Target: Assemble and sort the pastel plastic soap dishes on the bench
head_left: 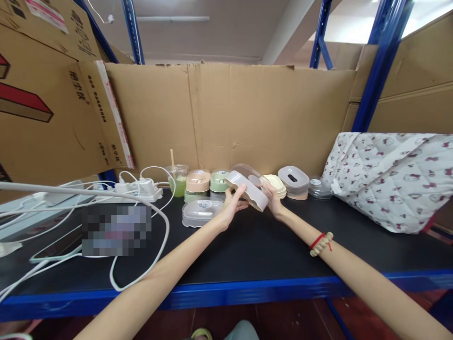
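Note:
Both my hands hold a grey plastic box, tilted above the black shelf top. My left hand (232, 208) grips the near left side of the grey box (247, 190), thumb on its face. At the right, my right hand (272, 198) has its fingers on the far side of the box, where a clear lid (246, 170) stands tilted behind it. Left of my left hand sits a grey box with a clear cover (201, 212). Behind are an orange-lidded box (198, 179), a green-lidded box (218, 179), cream containers (275, 184) and a grey-lidded box (293, 180).
A cup of green drink (180, 185) with a straw stands behind at the left. White cables (166, 236), a power strip (139, 190) and a phone (58, 245) lie left. Clear round containers (319, 188) and a patterned bag (392, 179) are right. Cardboard (247, 113) walls the back.

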{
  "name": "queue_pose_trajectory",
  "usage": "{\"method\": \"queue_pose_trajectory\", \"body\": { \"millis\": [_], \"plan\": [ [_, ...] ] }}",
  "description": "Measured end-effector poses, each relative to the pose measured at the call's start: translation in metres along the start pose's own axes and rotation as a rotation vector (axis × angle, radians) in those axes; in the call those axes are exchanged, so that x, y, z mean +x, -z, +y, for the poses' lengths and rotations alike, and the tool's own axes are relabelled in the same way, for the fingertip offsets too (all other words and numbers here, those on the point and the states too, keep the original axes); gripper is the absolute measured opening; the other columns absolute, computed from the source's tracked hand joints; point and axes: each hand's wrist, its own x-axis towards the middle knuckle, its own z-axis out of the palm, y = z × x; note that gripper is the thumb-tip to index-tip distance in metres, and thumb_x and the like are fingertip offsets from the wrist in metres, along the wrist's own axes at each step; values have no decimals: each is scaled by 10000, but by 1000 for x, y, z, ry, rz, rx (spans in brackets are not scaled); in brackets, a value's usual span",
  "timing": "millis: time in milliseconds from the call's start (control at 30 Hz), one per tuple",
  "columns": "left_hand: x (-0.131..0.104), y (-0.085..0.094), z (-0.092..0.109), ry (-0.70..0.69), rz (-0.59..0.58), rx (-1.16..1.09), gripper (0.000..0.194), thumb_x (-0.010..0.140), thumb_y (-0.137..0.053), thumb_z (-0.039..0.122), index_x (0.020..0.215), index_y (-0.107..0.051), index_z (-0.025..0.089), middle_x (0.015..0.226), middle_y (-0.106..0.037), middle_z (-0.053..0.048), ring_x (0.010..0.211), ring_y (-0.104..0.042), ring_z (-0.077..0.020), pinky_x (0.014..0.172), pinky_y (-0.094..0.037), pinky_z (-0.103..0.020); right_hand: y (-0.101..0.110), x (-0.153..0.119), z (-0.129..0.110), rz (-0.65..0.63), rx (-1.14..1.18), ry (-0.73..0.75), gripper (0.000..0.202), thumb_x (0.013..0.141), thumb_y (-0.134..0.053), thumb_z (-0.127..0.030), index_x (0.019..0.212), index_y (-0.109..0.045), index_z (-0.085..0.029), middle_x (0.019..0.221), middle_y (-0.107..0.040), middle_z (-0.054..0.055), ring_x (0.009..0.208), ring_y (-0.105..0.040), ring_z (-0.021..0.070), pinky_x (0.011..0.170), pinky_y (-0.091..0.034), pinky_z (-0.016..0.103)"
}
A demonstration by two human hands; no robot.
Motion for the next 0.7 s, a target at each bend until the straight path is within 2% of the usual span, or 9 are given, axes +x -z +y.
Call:
{"method": "queue_pose_trajectory", "body": {
  "millis": [100, 233, 367, 467, 533, 700],
  "plan": [
    [0, -2, -4, 15, -22, 20, 548, 845, -512, 415, 1247, -276, 126, 1042, -580, -147, 727, -648, -192, 777, -498, -324, -3, -3, -6, -44, 8, -6, 627, 599, -465, -743, 893, -587, -203, 705, -644, 50, 685, -621, 265, 625, -496, 377],
    [1, -3, -7, 62, -28, 37, 499, 880, -421, 434, 1230, -302, 98, 943, -569, -121, 672, -627, -181, 703, -493, -297, -5, -8, -9, -103, -97, 59, 607, 642, -456, -734, 886, -615, -202, 735, -639, 65, 739, -613, 278, 659, -489, 394],
    [1, -4, -7, 101, -13, 22, 431, 911, -330, 440, 1185, -374, 110, 858, -563, -75, 621, -611, -168, 676, -483, -287, -4, -6, -6, -17, -246, 211, 596, 667, -466, -703, 974, -591, -208, 810, -627, 64, 746, -588, 247, 668, -480, 378],
    [-3, -7, -7, 148, -24, -14, 430, 930, -243, 457, 1111, -441, 121, 763, -558, -48, 589, -608, -169, 650, -478, -279, 6, 0, -6, 142, -346, 314, 615, 673, -521, -630, 1116, -516, -204, 958, -602, 84, 755, -577, 225, 679, -481, 376],
    [-7, -10, -7, 204, -44, -54, 485, 931, -186, 488, 1076, -467, 121, 762, -574, -59, 594, -613, -183, 647, -478, -289, 21, 4, -7, 311, -463, 402, 624, 665, -576, -565, 1166, -482, -205, 1072, -553, 104, 824, -567, 230, 736, -475, 391],
    [-16, -15, -8, 303, -98, -206, 608, 914, -139, 536, 1075, -509, 81, 828, -623, -130, 735, -629, -252, 745, -486, -371, 84, 9, -14, 710, -820, 574, 607, 626, -649, -453, 1152, -488, -196, 1161, -447, 125, 997, -512, 265, 861, -441, 438]
  ]
}}
